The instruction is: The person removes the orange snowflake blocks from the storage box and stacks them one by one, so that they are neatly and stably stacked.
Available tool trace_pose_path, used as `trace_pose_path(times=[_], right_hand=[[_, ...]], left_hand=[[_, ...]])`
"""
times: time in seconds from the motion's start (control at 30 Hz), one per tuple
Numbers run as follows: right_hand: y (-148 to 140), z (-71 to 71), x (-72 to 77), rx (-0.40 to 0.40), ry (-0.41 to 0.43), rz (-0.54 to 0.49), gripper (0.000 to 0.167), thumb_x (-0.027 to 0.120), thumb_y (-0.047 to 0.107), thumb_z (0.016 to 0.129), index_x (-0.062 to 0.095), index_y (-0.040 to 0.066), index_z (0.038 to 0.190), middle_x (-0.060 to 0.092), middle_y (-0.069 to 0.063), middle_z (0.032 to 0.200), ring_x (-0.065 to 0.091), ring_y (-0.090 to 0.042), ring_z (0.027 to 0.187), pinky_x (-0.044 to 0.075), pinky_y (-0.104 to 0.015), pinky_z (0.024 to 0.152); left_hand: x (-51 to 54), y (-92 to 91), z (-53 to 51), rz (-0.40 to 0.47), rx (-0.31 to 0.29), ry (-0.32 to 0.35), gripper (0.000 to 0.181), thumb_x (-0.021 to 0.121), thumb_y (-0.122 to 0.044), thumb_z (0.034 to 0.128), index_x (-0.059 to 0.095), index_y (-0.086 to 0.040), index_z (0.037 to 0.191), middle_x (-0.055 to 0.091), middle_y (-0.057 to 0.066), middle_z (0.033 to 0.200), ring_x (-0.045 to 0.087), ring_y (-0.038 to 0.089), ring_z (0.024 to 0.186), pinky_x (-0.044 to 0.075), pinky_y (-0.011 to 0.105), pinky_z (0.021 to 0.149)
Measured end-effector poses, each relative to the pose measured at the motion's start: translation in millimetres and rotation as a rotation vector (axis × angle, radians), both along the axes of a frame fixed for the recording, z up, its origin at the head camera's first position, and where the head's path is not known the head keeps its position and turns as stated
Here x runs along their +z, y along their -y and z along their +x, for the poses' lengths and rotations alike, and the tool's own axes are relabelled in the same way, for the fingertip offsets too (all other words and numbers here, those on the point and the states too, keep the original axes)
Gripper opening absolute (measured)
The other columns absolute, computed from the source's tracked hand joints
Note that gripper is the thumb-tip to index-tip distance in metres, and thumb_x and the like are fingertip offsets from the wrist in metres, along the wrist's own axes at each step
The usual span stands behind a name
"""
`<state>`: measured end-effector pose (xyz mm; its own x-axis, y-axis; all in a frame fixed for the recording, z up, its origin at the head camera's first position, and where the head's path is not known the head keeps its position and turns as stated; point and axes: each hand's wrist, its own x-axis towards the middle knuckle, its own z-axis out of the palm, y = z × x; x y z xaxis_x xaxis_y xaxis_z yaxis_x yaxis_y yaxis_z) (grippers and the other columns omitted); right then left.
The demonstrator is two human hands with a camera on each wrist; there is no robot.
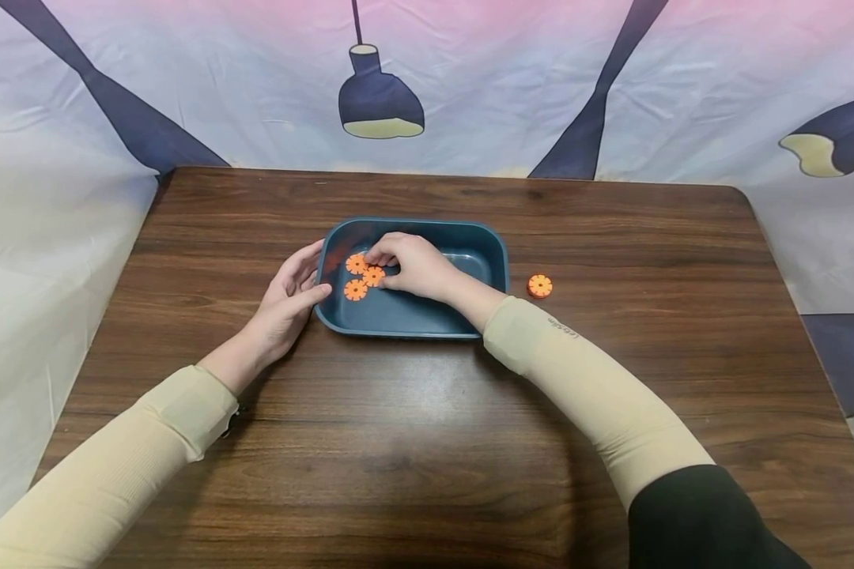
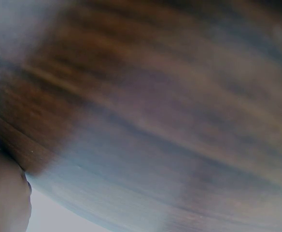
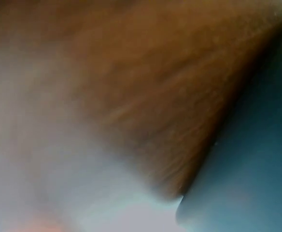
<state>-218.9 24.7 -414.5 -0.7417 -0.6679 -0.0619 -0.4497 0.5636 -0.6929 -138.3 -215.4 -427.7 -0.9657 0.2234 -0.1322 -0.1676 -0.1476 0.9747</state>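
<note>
While the left hand (image 1: 283, 308) holds the left end of the tray (image 1: 409, 319), thumb at the rim and fingers outside the wall, the right hand (image 1: 418, 267) reaches inside, its thumb and fingers bent around the nearest of three orange discs (image 1: 356, 290); whether they pinch it cannot be told. The work appears partway along: three discs lie close together at the tray's left end, and a disc (image 1: 539, 285), seemingly stacked on another, remains on the table (image 1: 434, 442), right of the tray. Only the head view shows the discs clearly. The left wrist view gives blurred wood and a bit of skin; the right wrist view, a blue surface, probably the tray's wall, and an unidentifiable orange blur.
</note>
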Motion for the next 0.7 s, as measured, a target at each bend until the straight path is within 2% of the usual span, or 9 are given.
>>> trace_pose_path(times=[0.4, 0.7], right_hand=[[2.2, 1.9, -1.9, 0.001, -0.026, 0.018, 0.035, 0.079, 0.016, 0.098, 0.073, 0.009, 0.132, 0.07, -0.006, 0.13, 0.065, -0.02, 0.12, 0.053, -0.032, 0.109], [4.1, 3.2, -0.2, 0.003, -0.019, 0.036, 0.035, 0.077, 0.013, 0.098, 0.072, 0.008, 0.132, 0.068, -0.008, 0.13, 0.064, -0.021, 0.12, 0.052, -0.032, 0.108]], left_hand=[[0.1, -0.3, 0.2, 0.003, -0.004, 0.0, 0.061, 0.055, 0.004, 0.1045, 0.044, -0.021, 0.159, 0.048, -0.007, 0.155, 0.037, 0.014, 0.151, 0.041, 0.014, 0.113], [0.6, -0.4, 0.5, 0.001, -0.001, -0.002, 0.061, 0.055, 0.003, 0.1042, 0.043, -0.02, 0.159, 0.048, -0.006, 0.155, 0.037, 0.015, 0.151, 0.041, 0.015, 0.114]])
